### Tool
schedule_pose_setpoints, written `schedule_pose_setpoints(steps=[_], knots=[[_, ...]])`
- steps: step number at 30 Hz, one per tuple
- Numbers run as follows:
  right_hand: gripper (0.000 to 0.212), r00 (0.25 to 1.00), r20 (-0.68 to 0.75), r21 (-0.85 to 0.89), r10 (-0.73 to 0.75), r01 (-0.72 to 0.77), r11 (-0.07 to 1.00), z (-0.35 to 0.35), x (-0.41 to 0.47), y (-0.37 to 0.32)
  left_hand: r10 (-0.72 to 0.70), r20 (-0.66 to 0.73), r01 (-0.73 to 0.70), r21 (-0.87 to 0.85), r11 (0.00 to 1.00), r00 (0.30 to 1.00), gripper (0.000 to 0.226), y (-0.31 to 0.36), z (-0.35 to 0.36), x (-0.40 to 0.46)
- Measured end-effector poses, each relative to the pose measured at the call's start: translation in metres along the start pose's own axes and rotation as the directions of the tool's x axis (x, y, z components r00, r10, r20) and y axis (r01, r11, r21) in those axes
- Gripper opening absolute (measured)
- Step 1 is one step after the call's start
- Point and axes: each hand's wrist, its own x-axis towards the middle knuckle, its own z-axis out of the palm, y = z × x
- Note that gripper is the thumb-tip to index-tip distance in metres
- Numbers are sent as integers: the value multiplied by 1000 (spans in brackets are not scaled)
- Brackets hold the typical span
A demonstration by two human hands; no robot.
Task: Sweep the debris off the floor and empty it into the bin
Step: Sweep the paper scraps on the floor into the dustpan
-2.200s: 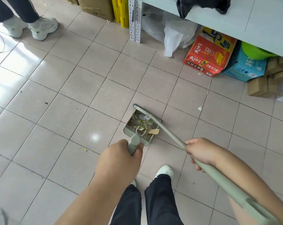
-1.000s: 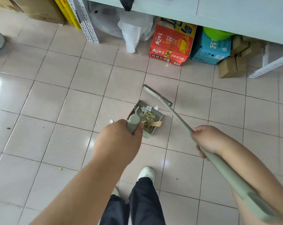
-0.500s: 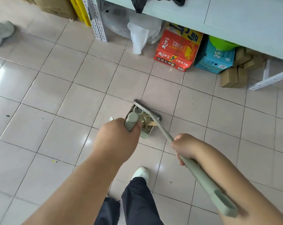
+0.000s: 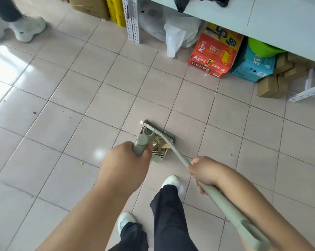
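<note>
Left hand (image 4: 124, 163) closed round dustpan (image 4: 157, 153) handle; right hand (image 4: 204, 172) closed round broom (image 4: 178, 156) handle, head against pan mouth, debris (image 4: 159, 142) inside.

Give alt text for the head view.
Left hand grips a dustpan holding debris; right hand grips a broom, head at the pan's front edge. Boxes sit under a shelf.

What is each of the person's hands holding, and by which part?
The left hand grips the dustpan by the top of its upright handle. The right hand grips the broom partway along its long handle.
</note>
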Motion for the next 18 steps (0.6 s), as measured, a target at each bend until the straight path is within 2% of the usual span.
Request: schedule_pose_setpoints(steps=[8, 11, 14, 18], knots=[[27, 997, 49, 2, -56, 56, 998, 100, -28, -38, -143, -71, 142, -16, 990, 987, 49, -111, -54, -46], [28, 994, -4, -18, -105, 105, 994, 117, -30, -54, -170, -109, 174, 30, 984, 979, 47, -137, -65, -49], [18, 988, -73, -11, -133, 132, 991, 119, -31, -73, -185, -114, 195, 85, 977, 976, 45, -159, -69, -48], [18, 969, -186, -21, -160, 159, 987, 111, -5, -97, -246, -129, 253, 37, 967, 961, 45, -179, -70, -51]])
